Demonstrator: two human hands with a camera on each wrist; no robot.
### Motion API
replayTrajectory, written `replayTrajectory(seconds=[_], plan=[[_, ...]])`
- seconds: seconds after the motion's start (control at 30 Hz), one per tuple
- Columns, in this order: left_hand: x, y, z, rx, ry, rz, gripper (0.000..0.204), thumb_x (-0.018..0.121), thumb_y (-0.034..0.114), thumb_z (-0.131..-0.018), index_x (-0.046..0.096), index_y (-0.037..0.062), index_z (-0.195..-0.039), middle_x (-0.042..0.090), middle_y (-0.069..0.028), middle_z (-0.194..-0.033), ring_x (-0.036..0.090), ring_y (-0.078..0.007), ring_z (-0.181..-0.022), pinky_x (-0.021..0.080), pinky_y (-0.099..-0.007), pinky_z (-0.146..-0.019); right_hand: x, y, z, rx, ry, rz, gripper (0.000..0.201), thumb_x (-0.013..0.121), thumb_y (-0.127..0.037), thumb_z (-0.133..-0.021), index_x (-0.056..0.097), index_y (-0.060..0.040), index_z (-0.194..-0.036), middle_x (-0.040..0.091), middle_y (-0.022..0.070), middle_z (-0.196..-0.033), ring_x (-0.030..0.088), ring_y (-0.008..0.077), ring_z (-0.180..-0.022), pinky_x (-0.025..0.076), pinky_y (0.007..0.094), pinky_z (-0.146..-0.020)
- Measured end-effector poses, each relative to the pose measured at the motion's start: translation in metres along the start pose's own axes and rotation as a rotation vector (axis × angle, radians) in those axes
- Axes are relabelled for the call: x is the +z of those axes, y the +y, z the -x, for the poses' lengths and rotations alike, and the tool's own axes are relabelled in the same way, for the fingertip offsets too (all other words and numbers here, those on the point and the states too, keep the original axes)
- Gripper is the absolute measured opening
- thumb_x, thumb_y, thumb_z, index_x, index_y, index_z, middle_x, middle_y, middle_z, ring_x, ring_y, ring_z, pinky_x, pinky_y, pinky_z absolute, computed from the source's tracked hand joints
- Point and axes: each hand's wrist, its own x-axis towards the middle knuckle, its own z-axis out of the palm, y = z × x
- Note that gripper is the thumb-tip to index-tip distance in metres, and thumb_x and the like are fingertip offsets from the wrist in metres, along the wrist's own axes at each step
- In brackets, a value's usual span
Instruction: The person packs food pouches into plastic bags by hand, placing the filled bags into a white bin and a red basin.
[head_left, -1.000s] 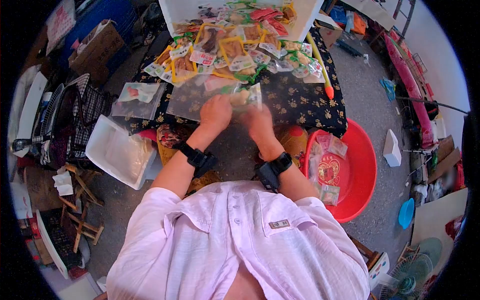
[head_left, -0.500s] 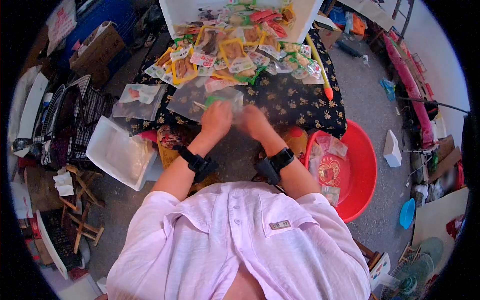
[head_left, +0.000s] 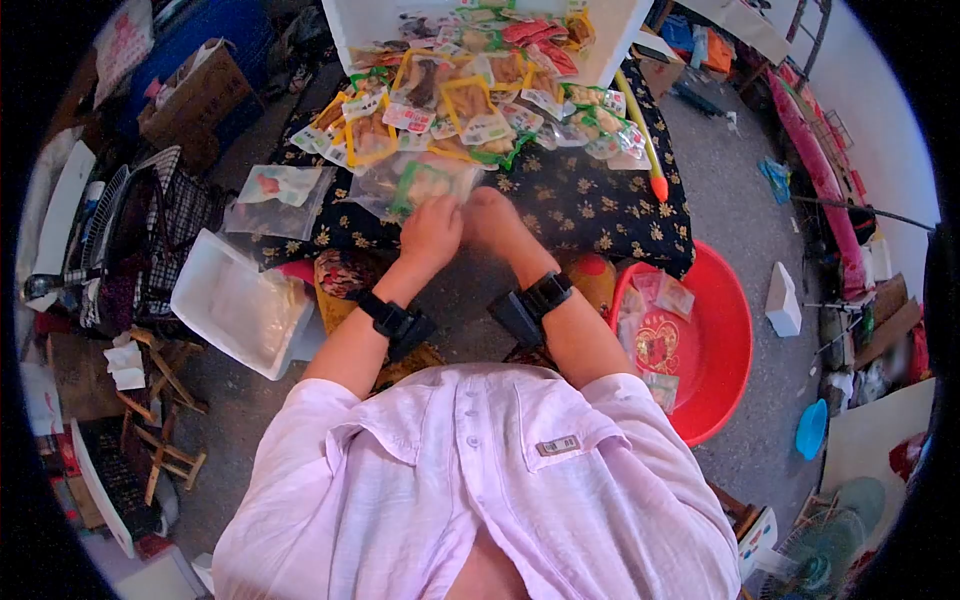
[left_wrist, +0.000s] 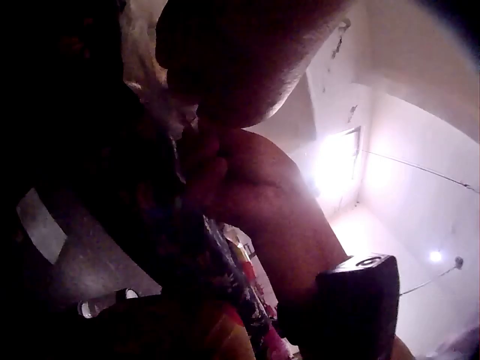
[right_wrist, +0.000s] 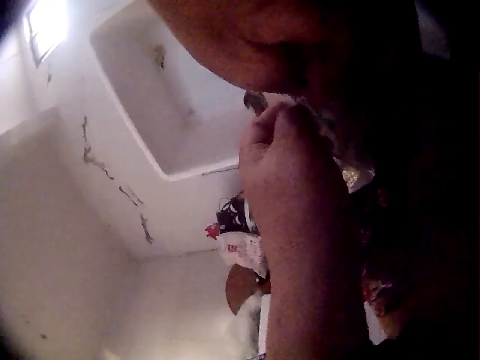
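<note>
A clear plastic bag [head_left: 461,178] lies at the near edge of the cloth-covered table, with a green-edged food packet [head_left: 422,187] showing inside it. My left hand [head_left: 432,235] pinches the bag's near edge, fingers curled. Close beside it, my right hand [head_left: 493,220], slightly blurred, grips the same edge farther right. The left wrist view is dark; in it the right hand [left_wrist: 255,176] has its fingers bent at the plastic. In the right wrist view, the left hand [right_wrist: 285,142] shows thumb and finger together at the bag.
Several food packets [head_left: 465,105] are heaped before a white foam box [head_left: 350,35]. Another filled clear bag [head_left: 280,190] lies at the table's left. A red basin [head_left: 715,340] holding packets stands at right, a white foam tub [head_left: 235,310] at left. A yellow stick [head_left: 638,125] lies along the table's right side.
The green-edged packet, first held up between my hands, has gone down into the clear bag. The right hand has moved left, and both hands have come together at the bag's near edge.
</note>
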Motion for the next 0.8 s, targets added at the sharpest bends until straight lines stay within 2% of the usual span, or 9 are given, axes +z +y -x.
replayTrajectory(seconds=[0.07,0.13,0.23,0.3,0.37,0.47,0.6,0.7,0.8], plan=[[-0.006,0.002,0.006,-0.022,-0.009,-0.053,0.016,0.044,0.015,-0.074,0.049,0.0036,-0.084,0.051,-0.0156,-0.082,0.049,-0.0334,-0.078,0.04,-0.0399,-0.066,-0.005,-0.019,0.005,0.047,0.216,0.1,0.013,0.047,-0.012,-0.076,0.048,-0.0003,-0.069,0.051,0.0058,-0.057,0.05,0.0151,-0.043,0.037,0.0256,-0.036],[-0.006,0.0,0.01,-0.038,-0.035,-0.067,0.016,0.045,0.015,-0.073,0.05,0.0038,-0.084,0.051,-0.0155,-0.082,0.049,-0.0334,-0.078,0.04,-0.0403,-0.065,-0.007,-0.012,0.002,0.087,-0.058,-0.076,0.013,0.047,-0.012,-0.075,0.049,0.0,-0.068,0.051,0.0061,-0.057,0.051,0.0153,-0.044,0.038,0.0264,-0.038],[0.002,-0.012,0.014,-0.048,-0.068,-0.057,0.017,0.046,0.015,-0.072,0.051,0.0041,-0.084,0.051,-0.0152,-0.082,0.049,-0.0329,-0.078,0.04,-0.0408,-0.065,-0.013,0.008,-0.013,-0.043,-0.174,-0.076,0.013,0.047,-0.011,-0.074,0.05,0.0004,-0.069,0.051,0.0065,-0.056,0.051,0.0155,-0.045,0.04,0.0275,-0.041],[0.006,-0.015,0.014,-0.035,-0.046,-0.077,0.018,0.047,0.016,-0.071,0.052,0.0044,-0.084,0.051,-0.0149,-0.082,0.05,-0.0326,-0.078,0.041,-0.0411,-0.065,-0.039,-0.006,-0.008,0.402,0.063,-0.465,0.012,0.048,-0.01,-0.072,0.051,0.0019,-0.071,0.051,0.0067,-0.055,0.051,0.0153,-0.045,0.041,0.0283,-0.041],[0.001,-0.008,0.012,-0.059,-0.072,-0.1,0.018,0.047,0.016,-0.071,0.053,0.0047,-0.084,0.052,-0.0147,-0.082,0.05,-0.0324,-0.078,0.041,-0.0408,-0.065,-0.053,0.004,-0.022,0.431,0.301,-0.384,0.012,0.051,-0.009,-0.07,0.05,0.0032,-0.069,0.051,0.0071,-0.055,0.051,0.0157,-0.045,0.041,0.0284,-0.04],[0.001,-0.005,0.011,-0.061,-0.061,-0.115,0.018,0.047,0.017,-0.072,0.053,0.0044,-0.083,0.052,-0.0148,-0.081,0.05,-0.0323,-0.077,0.041,-0.0408,-0.064,-0.065,0.026,-0.042,0.425,0.452,-0.176,0.016,0.054,-0.008,-0.07,0.049,0.0025,-0.081,0.051,0.0062,-0.059,0.054,0.0151,-0.05,0.037,0.0264,-0.037],[0.003,-0.004,0.004,-0.112,-0.141,-0.169,0.015,0.046,0.018,-0.073,0.051,0.0039,-0.078,0.052,-0.0154,-0.079,0.051,-0.0329,-0.073,0.041,-0.0426,-0.06,-0.069,0.025,-0.061,0.469,0.438,-0.315,0.023,0.056,-0.008,-0.066,0.047,0.006,-0.083,0.052,0.011,-0.06,0.053,0.0164,-0.046,0.037,0.0271,-0.036],[0.011,-0.006,-0.006,-0.115,-0.185,-0.214,0.014,0.045,0.017,-0.074,0.049,0.0038,-0.074,0.052,-0.0156,-0.076,0.051,-0.0338,-0.07,0.04,-0.0443,-0.058,-0.067,0.027,-0.072,0.496,0.42,-0.177,0.019,0.056,-0.006,-0.065,0.048,0.0049,-0.078,0.051,0.0096,-0.059,0.051,0.0166,-0.044,0.036,0.0268,-0.035],[0.011,-0.003,-0.009,-0.101,-0.14,-0.213,0.013,0.044,0.016,-0.074,0.048,0.0039,-0.073,0.052,-0.0157,-0.073,0.051,-0.0346,-0.068,0.04,-0.0448,-0.057,-0.067,0.032,-0.061,0.497,0.453,-0.436,0.016,0.056,-0.005,-0.064,0.047,0.0034,-0.074,0.05,0.0077,-0.057,0.048,0.0157,-0.042,0.034,0.0265,-0.035]])
